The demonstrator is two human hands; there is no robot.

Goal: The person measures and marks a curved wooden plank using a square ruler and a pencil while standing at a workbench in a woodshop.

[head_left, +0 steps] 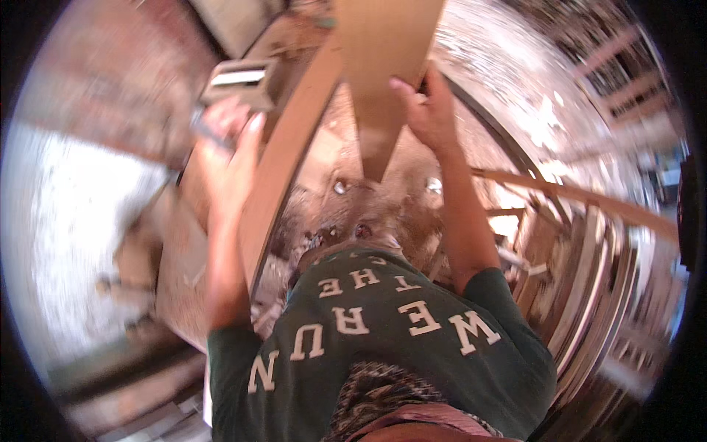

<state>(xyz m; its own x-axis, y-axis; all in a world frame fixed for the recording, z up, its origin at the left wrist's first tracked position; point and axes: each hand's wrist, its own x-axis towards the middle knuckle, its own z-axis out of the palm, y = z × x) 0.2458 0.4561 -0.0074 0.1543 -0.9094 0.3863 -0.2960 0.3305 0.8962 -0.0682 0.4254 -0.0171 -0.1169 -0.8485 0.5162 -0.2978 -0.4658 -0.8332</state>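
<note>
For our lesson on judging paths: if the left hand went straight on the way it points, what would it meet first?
Probably the brown, box-shaped, apparently wooden object just beyond the left hand; blur leaves the depth between them unclear.

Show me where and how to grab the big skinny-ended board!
I'd try the board by its long right edge, coming from the right. It looks flat and thin enough to pinch, and the right hand grips there, thumb on its face.
</note>
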